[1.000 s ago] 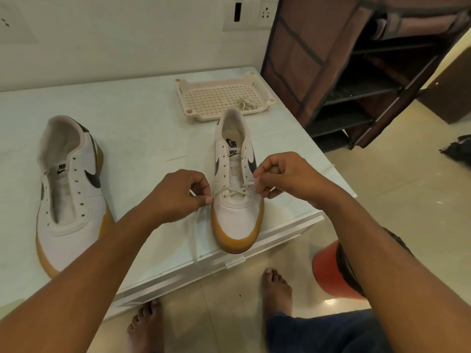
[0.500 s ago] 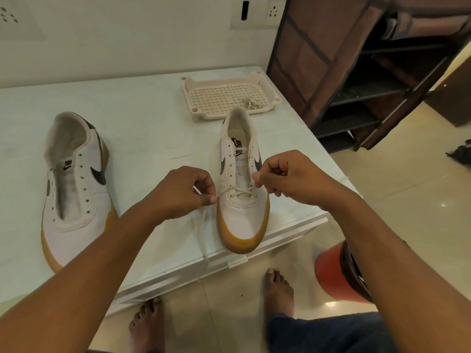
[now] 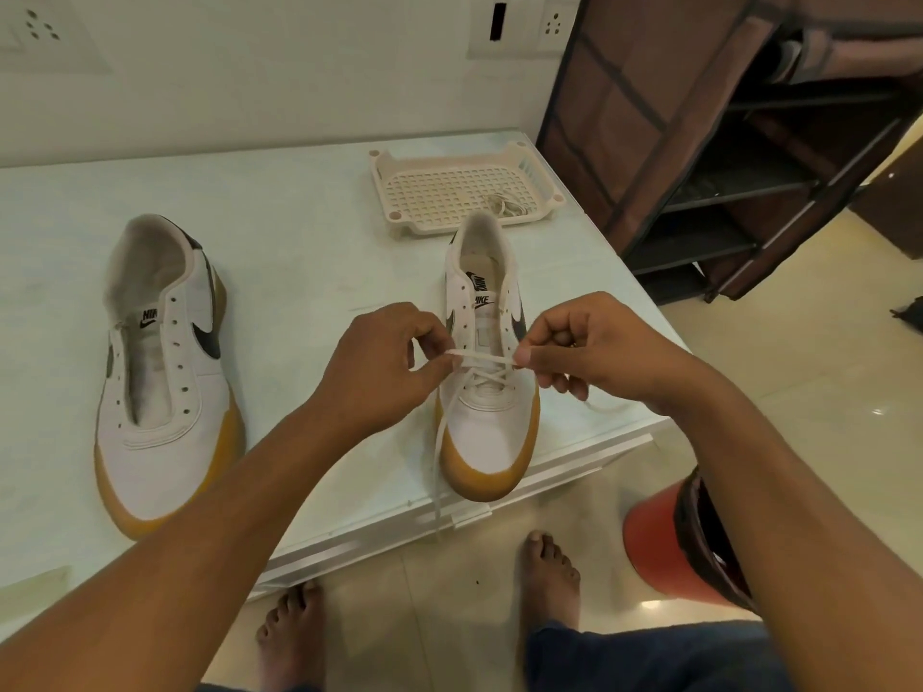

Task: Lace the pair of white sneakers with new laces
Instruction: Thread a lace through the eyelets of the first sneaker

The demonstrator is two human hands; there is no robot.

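Two white sneakers with gum soles stand on the pale table (image 3: pixel 299 232), toes toward me. The left sneaker (image 3: pixel 160 372) has bare eyelets. The right sneaker (image 3: pixel 487 392) carries a white lace (image 3: pixel 482 359) crossed through its lowest eyelets. My left hand (image 3: pixel 384 372) pinches the lace at the shoe's left side. My right hand (image 3: pixel 594 347) pinches the same lace at the shoe's right side, so a short stretch runs taut between my fingers above the tongue. One loose end hangs down past the table's front edge. A second bundled lace (image 3: pixel 507 204) lies in the tray.
A cream perforated plastic tray (image 3: pixel 439 192) sits at the table's back, just behind the right sneaker. A brown fabric shoe rack (image 3: pixel 724 142) stands to the right. A red bucket (image 3: pixel 669 546) is on the floor beside my bare feet (image 3: pixel 549 571).
Both hands have lifted slightly and drawn the lace into a taut span across the shoe above the crossed part. The sneakers have not moved.
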